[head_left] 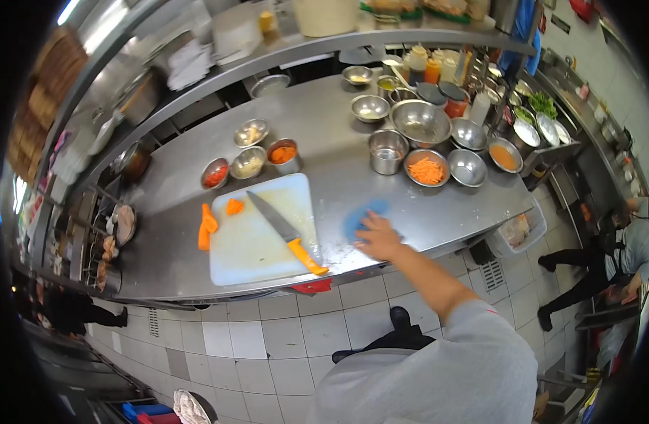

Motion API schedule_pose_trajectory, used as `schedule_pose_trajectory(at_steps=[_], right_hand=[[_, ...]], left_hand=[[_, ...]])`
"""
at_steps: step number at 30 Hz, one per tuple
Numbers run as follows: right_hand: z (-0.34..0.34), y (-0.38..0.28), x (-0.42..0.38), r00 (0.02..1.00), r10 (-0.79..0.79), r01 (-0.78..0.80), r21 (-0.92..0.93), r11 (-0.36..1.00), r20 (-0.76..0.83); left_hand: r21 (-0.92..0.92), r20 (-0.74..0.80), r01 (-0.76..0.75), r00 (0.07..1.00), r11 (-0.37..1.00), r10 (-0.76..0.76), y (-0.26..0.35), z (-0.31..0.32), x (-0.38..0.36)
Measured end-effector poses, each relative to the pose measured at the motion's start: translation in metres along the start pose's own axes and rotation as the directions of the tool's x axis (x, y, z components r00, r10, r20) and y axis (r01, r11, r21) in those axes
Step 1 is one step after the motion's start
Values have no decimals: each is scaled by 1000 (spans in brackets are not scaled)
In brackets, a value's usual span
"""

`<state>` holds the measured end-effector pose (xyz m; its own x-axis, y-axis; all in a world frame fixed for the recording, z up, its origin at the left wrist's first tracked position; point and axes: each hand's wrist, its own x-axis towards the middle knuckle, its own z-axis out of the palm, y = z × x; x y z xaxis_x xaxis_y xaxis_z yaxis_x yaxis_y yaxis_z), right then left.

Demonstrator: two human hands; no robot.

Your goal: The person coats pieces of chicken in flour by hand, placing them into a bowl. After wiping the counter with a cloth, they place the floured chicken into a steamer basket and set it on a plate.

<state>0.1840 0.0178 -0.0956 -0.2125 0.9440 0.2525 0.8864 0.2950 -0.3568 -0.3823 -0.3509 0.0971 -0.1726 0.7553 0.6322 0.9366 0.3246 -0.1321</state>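
Note:
My right hand (377, 237) presses on a blue cloth (365, 213) on the steel worktop (346, 169), its fingers bent over the cloth's near part. The cloth is slightly blurred. Left of it lies a white cutting board (229, 244) with a knife (276, 218), whose orange handle points toward me. A small piece of carrot (234, 206) sits on the board, and larger carrot pieces (206, 227) lie at its left edge. Shredded carrot (425, 170) fills a metal bowl beyond my hand to the right. My left hand is out of view.
Behind the board stand small metal bowls (248, 162) of chopped food and a cup of orange food (283, 153). Several bowls, a steel pot (388, 152) and sauce bottles (433, 69) crowd the right. A shelf (324, 42) overhangs the back. Another person (607, 254) stands at right.

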Motion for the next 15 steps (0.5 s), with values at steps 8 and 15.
schedule_pose_trajectory(at_steps=[8, 15], right_hand=[[26, 19, 78, 995, 30, -44, 147, 988, 95], [-124, 245, -202, 894, 354, -387, -79, 919, -274]], left_hand=[[-155, 43, 108, 994, 982, -103, 191, -18, 71], [-189, -38, -106, 994, 976, 100, 216, 57, 68]])
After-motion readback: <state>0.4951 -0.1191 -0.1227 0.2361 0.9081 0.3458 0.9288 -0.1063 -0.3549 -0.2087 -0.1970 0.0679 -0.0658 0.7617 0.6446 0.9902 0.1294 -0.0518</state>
